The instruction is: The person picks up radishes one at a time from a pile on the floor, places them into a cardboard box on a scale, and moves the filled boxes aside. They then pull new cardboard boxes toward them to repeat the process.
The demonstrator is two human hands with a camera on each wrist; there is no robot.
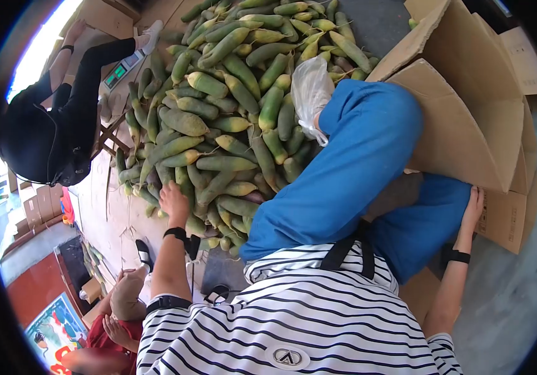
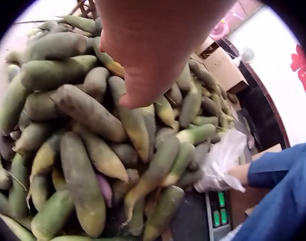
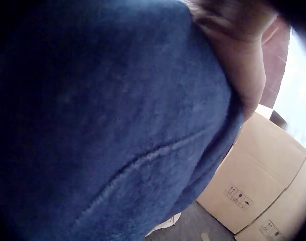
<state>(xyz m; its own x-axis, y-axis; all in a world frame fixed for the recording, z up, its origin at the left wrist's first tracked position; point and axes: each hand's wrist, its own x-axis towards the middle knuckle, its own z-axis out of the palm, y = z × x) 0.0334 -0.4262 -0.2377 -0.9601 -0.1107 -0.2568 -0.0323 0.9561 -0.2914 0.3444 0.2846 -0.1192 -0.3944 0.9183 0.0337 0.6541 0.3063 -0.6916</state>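
Observation:
A large heap of green radishes (image 1: 225,112) covers the floor in front of me. My left hand (image 1: 173,201) reaches down to the near left side of the heap. In the left wrist view the left thumb (image 2: 133,98) lies right at a green-and-yellow radish (image 2: 129,118), while the other fingers are largely hidden behind the hand. Over on the right, my right hand (image 1: 473,203) rests against the knee of my blue trousers (image 1: 434,206), beside a cardboard box. The right wrist view has this hand (image 3: 240,60) lying along the blue cloth.
An open cardboard box (image 1: 468,100) stands at my right. A white plastic bag (image 1: 311,94) covers my foot by the heap. Digital scales (image 1: 122,70) sit at the far left, near a person in black (image 1: 43,137). Another person in red (image 1: 115,325) is at the lower left.

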